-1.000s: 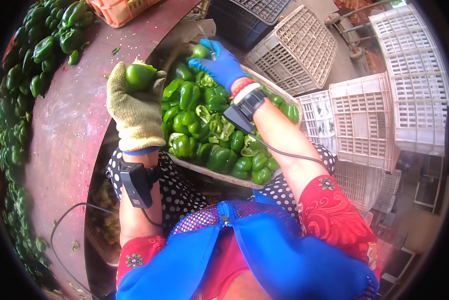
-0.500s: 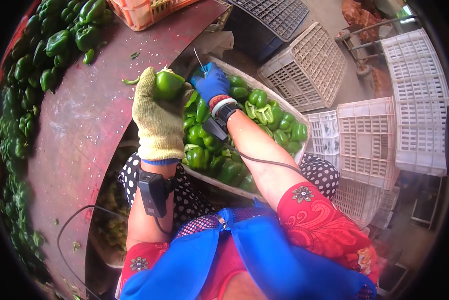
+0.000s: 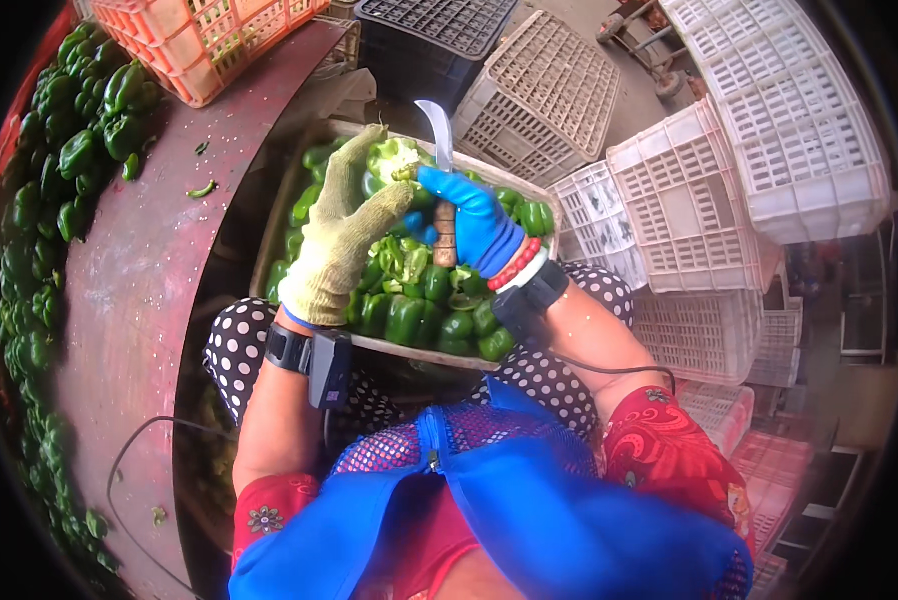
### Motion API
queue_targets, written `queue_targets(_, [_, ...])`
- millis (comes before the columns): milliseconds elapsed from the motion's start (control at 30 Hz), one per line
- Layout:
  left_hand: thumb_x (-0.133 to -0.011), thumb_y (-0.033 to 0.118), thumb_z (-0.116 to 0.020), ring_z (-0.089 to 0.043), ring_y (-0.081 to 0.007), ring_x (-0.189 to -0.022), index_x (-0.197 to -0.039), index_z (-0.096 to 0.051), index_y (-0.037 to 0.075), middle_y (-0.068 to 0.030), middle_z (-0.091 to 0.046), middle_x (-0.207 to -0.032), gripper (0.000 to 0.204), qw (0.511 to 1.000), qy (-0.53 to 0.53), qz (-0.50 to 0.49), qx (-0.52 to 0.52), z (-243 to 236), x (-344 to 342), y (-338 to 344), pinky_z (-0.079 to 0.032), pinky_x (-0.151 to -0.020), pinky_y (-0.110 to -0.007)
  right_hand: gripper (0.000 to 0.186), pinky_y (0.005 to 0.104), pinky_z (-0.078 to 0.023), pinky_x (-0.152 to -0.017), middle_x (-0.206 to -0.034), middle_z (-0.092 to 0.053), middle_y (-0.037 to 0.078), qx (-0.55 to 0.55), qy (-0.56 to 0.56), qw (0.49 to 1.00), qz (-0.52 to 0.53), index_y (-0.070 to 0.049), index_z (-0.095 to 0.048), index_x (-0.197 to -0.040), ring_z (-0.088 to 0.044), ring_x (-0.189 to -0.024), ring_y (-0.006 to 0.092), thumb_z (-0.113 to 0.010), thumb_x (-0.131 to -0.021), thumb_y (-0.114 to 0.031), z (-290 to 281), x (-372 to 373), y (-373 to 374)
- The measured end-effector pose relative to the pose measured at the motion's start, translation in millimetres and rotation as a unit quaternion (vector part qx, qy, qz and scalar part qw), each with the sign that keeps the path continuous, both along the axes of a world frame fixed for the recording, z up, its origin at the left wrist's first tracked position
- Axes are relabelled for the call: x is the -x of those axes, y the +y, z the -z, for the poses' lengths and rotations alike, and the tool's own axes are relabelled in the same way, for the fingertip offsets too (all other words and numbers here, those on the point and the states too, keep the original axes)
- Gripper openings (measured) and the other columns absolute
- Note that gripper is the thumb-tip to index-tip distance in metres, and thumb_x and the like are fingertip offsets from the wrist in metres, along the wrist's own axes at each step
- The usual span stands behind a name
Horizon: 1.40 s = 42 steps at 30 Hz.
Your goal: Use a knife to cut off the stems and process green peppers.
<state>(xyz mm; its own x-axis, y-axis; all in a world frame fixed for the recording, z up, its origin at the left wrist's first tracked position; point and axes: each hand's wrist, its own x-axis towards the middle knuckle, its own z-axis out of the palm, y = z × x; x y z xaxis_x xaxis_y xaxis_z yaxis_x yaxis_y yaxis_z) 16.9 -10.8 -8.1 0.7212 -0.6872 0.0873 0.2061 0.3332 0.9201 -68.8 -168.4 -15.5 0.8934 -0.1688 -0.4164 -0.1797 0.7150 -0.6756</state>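
My left hand (image 3: 339, 230), in a cream knit glove, is closed around a green bell pepper (image 3: 392, 160) whose pale top faces up. My right hand (image 3: 474, 220), in a blue glove, grips the wooden handle (image 3: 445, 238) of a curved knife, its blade (image 3: 436, 125) pointing upward beside the pepper. Both hands are close together over a pale crate (image 3: 364, 347) heaped with green peppers (image 3: 414, 320), some of them cut open.
To my left, a worn reddish surface (image 3: 109, 350) bears a long pile of peppers (image 3: 39, 300) and an orange crate (image 3: 209, 45). A dark crate (image 3: 414, 50) and several pale crates (image 3: 534, 100) stand ahead and right, with a wheeled cart (image 3: 649, 60) behind.
My right hand has moved right and the knife now stands upright in clearer view, next to the pepper in my left hand. The pepper's pale top now shows more. The head view has shifted.
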Motion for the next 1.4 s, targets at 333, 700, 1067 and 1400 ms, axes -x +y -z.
queue_targets(333, [-0.093,0.031,-0.073,-0.065,-0.0124,-0.083,-0.121,-0.064,0.003,-0.0088,-0.070,-0.094,0.041,0.897,-0.228,0.083,-0.370,12,-1,-10,-0.053,-0.076,-0.029,0.061,0.0238,-0.051,-0.057,-0.088,-0.065,0.001,0.250,-0.007,0.963,-0.103,-0.008,-0.052,-0.140,-0.062,-0.066,0.0084,-0.079,-0.088,-0.026,21,32,-34])
queue_targets(700, [-0.090,0.022,-0.077,-0.062,-0.0068,-0.081,-0.119,-0.066,0.001,-0.0026,-0.070,-0.097,0.038,0.961,-0.049,0.063,-0.263,6,4,-13,-0.052,-0.068,-0.024,0.049,0.0220,-0.045,-0.048,-0.086,-0.061,-0.002,0.167,0.007,0.984,-0.069,-0.008,-0.061,-0.127,-0.053,-0.055,0.0071,-0.078,-0.089,-0.033,16,26,-18])
queue_targets(1067, [-0.090,0.034,-0.071,-0.053,-0.0027,-0.059,-0.103,-0.066,0.011,0.0055,-0.063,-0.082,0.027,0.968,0.103,0.098,-0.205,6,-9,-6,-0.038,-0.045,-0.019,0.035,0.0244,-0.048,-0.051,-0.078,-0.064,-0.001,0.165,-0.010,0.985,-0.049,-0.007,-0.067,-0.111,-0.059,-0.056,0.0080,-0.078,-0.090,-0.032,9,18,-10])
queue_targets(1400, [-0.096,0.043,-0.063,-0.061,-0.0080,-0.065,-0.120,-0.065,0.007,-0.0009,-0.067,-0.092,0.043,0.983,0.052,0.083,-0.154,20,-2,-15,-0.046,-0.048,-0.022,0.038,0.0251,-0.053,-0.055,-0.092,-0.069,0.003,0.183,0.001,0.981,-0.060,-0.004,-0.066,-0.117,-0.065,-0.068,0.0096,-0.078,-0.089,-0.026,22,16,-32])
